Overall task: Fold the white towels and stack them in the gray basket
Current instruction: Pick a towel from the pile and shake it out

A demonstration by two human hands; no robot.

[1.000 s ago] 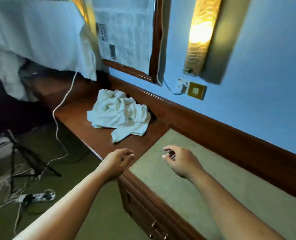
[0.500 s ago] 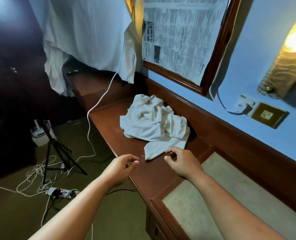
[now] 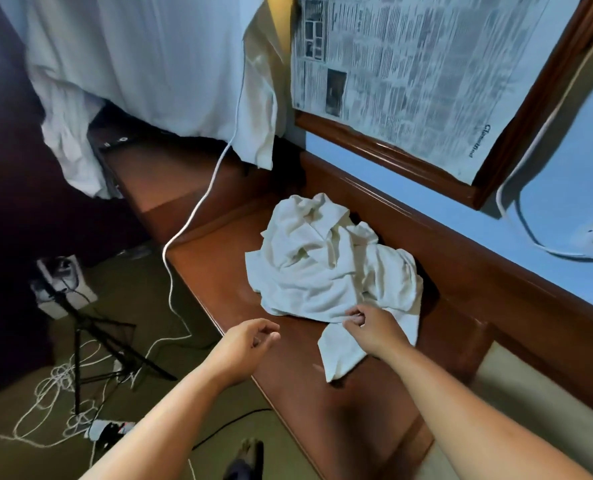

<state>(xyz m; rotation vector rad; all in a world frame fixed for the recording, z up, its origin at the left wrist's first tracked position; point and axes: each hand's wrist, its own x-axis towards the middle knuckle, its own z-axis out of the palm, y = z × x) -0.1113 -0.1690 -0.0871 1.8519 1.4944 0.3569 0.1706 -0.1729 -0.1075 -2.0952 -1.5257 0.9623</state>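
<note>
At the near edge of the crumpled heap of white terry towels, the fingers of the right hand curl down onto the cloth, thumb against forefinger; whether they pinch a fold cannot be told. A loose tongue of towel runs out beneath that wrist toward the front. The left hand hovers just beside, over the front edge of the glossy reddish-brown wooden bench, fingers loosely curled, grasping nothing, apart from the towels. The heap lies mid-bench, near the raised wooden back rail. A white cable hangs off the bench's left end.
</note>
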